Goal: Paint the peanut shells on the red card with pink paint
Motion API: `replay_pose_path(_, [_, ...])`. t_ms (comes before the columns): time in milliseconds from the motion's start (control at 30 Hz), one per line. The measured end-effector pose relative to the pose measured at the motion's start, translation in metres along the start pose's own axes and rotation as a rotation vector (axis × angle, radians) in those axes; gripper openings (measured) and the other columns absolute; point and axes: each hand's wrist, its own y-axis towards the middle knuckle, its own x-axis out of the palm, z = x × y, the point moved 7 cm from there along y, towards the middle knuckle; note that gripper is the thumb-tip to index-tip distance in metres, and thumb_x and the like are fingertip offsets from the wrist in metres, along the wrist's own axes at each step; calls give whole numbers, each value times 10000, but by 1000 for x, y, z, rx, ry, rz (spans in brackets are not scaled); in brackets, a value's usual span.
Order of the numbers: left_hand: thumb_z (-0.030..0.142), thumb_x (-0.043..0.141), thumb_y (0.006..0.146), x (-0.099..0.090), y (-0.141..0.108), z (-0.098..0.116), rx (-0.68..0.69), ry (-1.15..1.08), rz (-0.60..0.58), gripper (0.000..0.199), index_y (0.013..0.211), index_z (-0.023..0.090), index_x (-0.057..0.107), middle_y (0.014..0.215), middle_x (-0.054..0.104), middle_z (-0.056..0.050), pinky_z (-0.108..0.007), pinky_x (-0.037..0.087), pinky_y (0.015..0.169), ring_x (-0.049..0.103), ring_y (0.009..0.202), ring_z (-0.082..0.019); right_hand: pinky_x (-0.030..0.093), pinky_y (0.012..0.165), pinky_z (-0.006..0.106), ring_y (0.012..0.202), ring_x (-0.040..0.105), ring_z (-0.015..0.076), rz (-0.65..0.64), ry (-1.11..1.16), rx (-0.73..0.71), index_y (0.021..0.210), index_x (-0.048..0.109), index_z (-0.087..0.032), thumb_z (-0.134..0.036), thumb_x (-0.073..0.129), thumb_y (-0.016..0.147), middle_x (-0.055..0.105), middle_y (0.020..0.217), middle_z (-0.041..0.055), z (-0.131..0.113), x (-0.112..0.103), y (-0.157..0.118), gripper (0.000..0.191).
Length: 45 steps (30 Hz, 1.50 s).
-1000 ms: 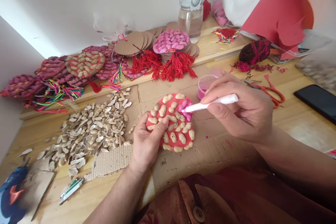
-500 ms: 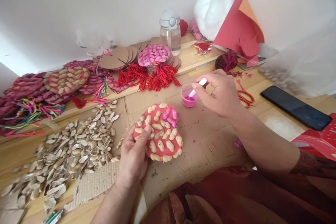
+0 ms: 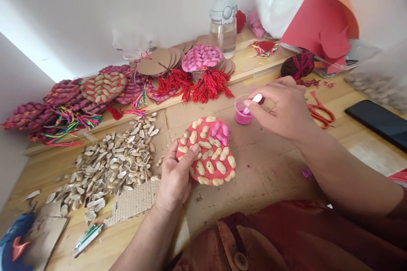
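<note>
My left hand grips a red disc by its left edge, thumb on top. Rows of peanut shells cover the disc, mostly bare tan. A few at its upper right are painted pink. Between the thumb and fingers of my right hand is a white-handled paintbrush. Its lower end reaches into a small clear cup of pink paint, and the bristles are hidden there. The cup stands on a cardboard sheet beyond the disc.
Loose peanut shells lie in a heap at left. Behind stand finished pink discs with red tassels and a water bottle. Orange scissors and a phone lie at right. A blue glue gun sits at front left.
The view has swung left, so the scene sits further right and the glue gun now shows. Both hands keep their holds, and the brush end stays in the cup.
</note>
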Motion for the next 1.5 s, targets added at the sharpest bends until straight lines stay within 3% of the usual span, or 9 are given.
replay_pose_path(133, [350,931,794,-1,0,-2,14,47,-20,387,1085,208,720,1033,839,-65,-338,659,759,799,811,-221,469,814,477,867,654,296,150,80,-15,808,743,-302,-381,753,892,763,771,45,0,-17,1,115])
replay_pose_path(267, [379,889,855,-6,0,-3,65,158,-52,397,1164,213,702,967,803,-45,-294,618,709,763,796,-201,473,691,416,694,616,210,321,398,-53,868,770,-296,-347,734,948,745,770,42,-12,-42,-3,102])
replay_pose_path(367, [397,875,874,-9,0,-2,100,256,-51,380,1161,212,707,957,783,-36,-260,577,670,725,765,-174,462,590,370,621,617,171,219,625,-94,891,770,-286,-266,708,971,728,734,5,-33,-41,-8,103])
replay_pose_path(500, [431,861,885,-9,-4,2,150,388,-35,328,1093,223,717,967,780,-21,-254,563,676,693,748,-157,531,747,389,770,689,186,74,715,-176,984,771,-278,-221,730,946,775,859,2,-61,-31,-19,80])
replay_pose_path(833, [468,832,901,-7,-11,12,283,623,-16,287,957,223,694,834,730,2,-257,534,676,622,704,-157,581,798,390,828,704,209,7,596,-247,998,785,-320,-283,767,917,807,876,-9,-70,-25,-24,91])
replay_pose_path(1033, [461,833,895,-4,-12,15,297,634,-12,273,924,230,689,783,706,18,-244,507,634,589,660,-152,562,794,395,806,707,198,101,557,-233,984,776,-299,-236,742,937,792,862,3,-68,-30,-22,86])
replay_pose_path(1233, [438,840,887,-2,-16,20,335,653,0,258,908,228,692,776,700,12,-252,501,642,591,672,-157,590,787,385,822,701,207,30,543,-310,996,779,-311,-252,775,904,802,864,-6,-75,-29,-25,109])
replay_pose_path(1500, [433,854,873,-1,-17,21,344,645,-2,276,900,227,671,759,678,17,-248,495,625,569,653,-151,596,744,376,784,699,202,104,515,-303,1004,787,-320,-239,762,910,792,833,-6,-71,-32,-23,127])
